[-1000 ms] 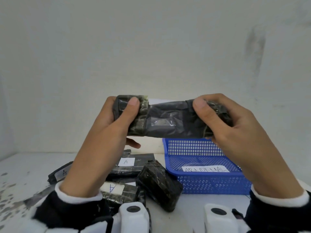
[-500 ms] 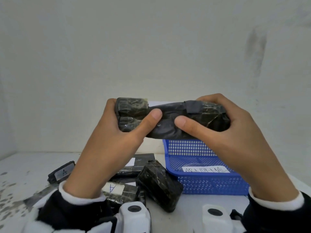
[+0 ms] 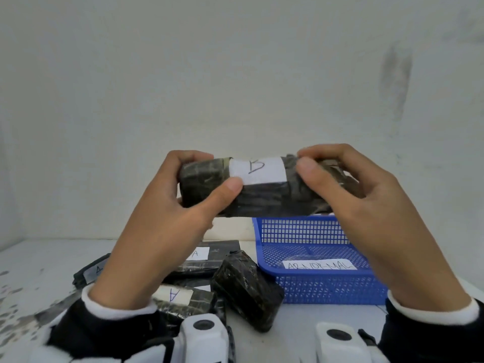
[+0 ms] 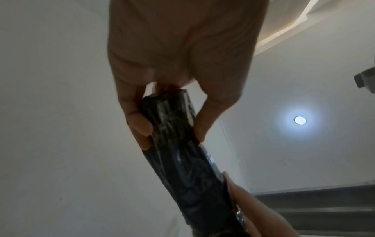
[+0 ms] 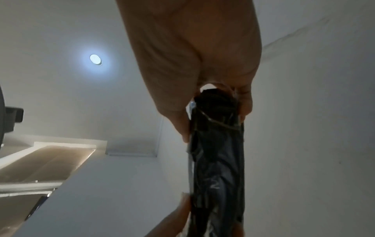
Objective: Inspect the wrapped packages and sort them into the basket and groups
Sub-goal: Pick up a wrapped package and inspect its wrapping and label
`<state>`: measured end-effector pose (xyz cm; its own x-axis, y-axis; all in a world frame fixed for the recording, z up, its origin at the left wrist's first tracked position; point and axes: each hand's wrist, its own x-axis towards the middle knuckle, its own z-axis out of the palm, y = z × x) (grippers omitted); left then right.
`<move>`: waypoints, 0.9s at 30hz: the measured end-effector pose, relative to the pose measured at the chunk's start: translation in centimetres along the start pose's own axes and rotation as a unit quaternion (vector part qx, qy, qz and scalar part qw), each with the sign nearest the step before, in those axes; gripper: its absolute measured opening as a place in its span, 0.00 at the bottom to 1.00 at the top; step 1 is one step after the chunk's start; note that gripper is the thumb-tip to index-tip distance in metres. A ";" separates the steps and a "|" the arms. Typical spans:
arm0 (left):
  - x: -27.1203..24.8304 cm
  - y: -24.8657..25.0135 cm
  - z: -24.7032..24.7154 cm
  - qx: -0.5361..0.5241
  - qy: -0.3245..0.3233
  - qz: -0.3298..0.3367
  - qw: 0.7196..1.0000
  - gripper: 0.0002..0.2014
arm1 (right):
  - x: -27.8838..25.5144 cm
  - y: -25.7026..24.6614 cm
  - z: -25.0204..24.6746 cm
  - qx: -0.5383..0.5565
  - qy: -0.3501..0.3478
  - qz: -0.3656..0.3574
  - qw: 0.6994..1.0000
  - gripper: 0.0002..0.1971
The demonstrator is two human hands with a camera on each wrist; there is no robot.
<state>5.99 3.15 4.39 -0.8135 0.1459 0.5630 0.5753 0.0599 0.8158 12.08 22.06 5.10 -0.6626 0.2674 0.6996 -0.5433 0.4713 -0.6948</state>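
Observation:
I hold a long black wrapped package level in the air above the table, one hand at each end. Its white label with a handwritten "B" faces me. My left hand grips the left end, thumb across the front. My right hand grips the right end, thumb on the near face. In the left wrist view the package runs down from my left hand. In the right wrist view the package hangs below my right hand.
A blue mesh basket labelled "ABNORMAL" stands on the table at the right. Left of it lies a pile of black packages, some labelled "A", and one unlabelled block leaning beside the basket. A white wall rises behind the table.
Both hands have turned the package about its long axis, so the white "B" label now faces me; earlier only black wrap showed. The thumbs have shifted along it.

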 end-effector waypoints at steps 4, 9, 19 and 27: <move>0.3 -0.4 -0.1 -0.048 -0.012 0.003 0.999 0.28 | 0.2 0.2 -0.7 0.040 -0.001 0.016 0.999 0.38; 0.4 -0.6 -0.3 -0.027 -0.006 -0.003 1.000 0.36 | 0.3 0.4 -0.9 0.030 -0.006 0.030 0.999 0.30; 0.6 -0.7 0.1 -0.089 0.009 -0.001 0.996 0.22 | 0.5 0.5 -0.4 0.057 0.006 0.020 0.998 0.07; 0.1 0.1 -0.2 -0.045 -0.012 0.020 0.999 0.27 | 0.2 0.5 0.1 0.031 0.047 -0.007 0.998 0.05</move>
<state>5.95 3.01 4.54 -0.7873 0.1709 0.5924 0.5960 -0.0355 0.8022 11.61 22.24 4.81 -0.6055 0.3405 0.7193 -0.5845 0.4231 -0.6923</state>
